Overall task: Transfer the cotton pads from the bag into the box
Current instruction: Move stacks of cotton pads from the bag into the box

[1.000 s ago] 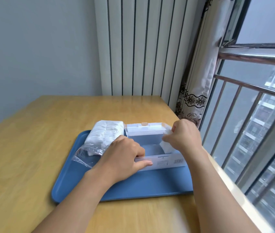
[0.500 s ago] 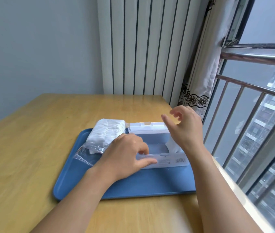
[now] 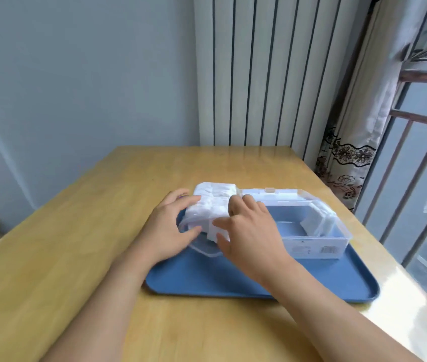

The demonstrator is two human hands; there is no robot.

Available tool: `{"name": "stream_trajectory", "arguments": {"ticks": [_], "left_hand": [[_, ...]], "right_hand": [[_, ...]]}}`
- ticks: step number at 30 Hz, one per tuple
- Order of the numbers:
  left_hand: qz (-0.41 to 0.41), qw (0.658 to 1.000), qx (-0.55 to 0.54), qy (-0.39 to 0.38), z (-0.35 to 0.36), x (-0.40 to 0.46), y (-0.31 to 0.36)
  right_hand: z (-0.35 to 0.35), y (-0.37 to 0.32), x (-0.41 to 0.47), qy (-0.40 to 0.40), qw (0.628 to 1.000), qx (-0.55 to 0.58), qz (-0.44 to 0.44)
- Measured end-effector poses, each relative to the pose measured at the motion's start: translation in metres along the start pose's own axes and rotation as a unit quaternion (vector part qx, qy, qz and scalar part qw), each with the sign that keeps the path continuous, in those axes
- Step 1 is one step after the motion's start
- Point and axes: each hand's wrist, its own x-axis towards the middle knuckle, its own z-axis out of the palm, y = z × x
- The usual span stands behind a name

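Observation:
A clear plastic bag (image 3: 213, 197) full of white cotton pads lies on the left part of a blue tray (image 3: 233, 280). My left hand (image 3: 166, 227) grips the bag's left side, thumb under and fingers over. At the bag's near open end, my right hand (image 3: 250, 228) has its thumb and fingers closed on a small stack of cotton pads (image 3: 212, 235). To the right stands a clear plastic box (image 3: 316, 242) with its lid (image 3: 272, 195) folded open at the back. A stack of pads (image 3: 316, 220) leans inside the box's right end.
The tray sits on a wooden table (image 3: 76, 257) near its right edge. A white radiator (image 3: 259, 74) stands behind the table. A patterned curtain (image 3: 348, 152) and a barred window (image 3: 421, 165) are on the right.
My right hand left the box and moved left to the bag's open end. My left hand let go of the box front and took hold of the bag.

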Motion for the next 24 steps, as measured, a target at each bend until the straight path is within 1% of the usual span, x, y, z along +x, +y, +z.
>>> {"name": "stream_trajectory", "arguments": {"ticks": [2, 4, 7, 11, 16, 20, 24], "left_hand": [[0.015, 0.998, 0.031, 0.053, 0.012, 0.007, 0.004], [0.024, 0.996, 0.038, 0.075, 0.018, 0.009, 0.006], [0.045, 0.992, 0.046, 0.113, 0.018, 0.008, 0.010], [0.053, 0.985, 0.054, 0.153, 0.017, 0.009, 0.012], [0.054, 0.981, 0.063, 0.175, 0.020, 0.011, 0.017], [0.044, 0.978, 0.073, 0.193, 0.022, 0.012, 0.021], [0.049, 0.979, 0.072, 0.183, 0.024, 0.013, 0.023]], "right_hand": [[0.001, 0.000, 0.000, 0.007, 0.998, -0.054, 0.041], [0.002, -0.001, -0.001, 0.013, 0.995, -0.079, 0.055], [0.004, 0.001, 0.002, 0.009, 0.993, -0.086, 0.082], [0.008, 0.000, 0.007, -0.028, 0.988, -0.107, 0.105], [0.008, 0.002, 0.010, -0.027, 0.990, -0.097, 0.095], [0.009, 0.004, 0.011, -0.028, 0.990, -0.087, 0.110], [0.013, 0.002, 0.009, -0.056, 0.987, -0.104, 0.114]]}}
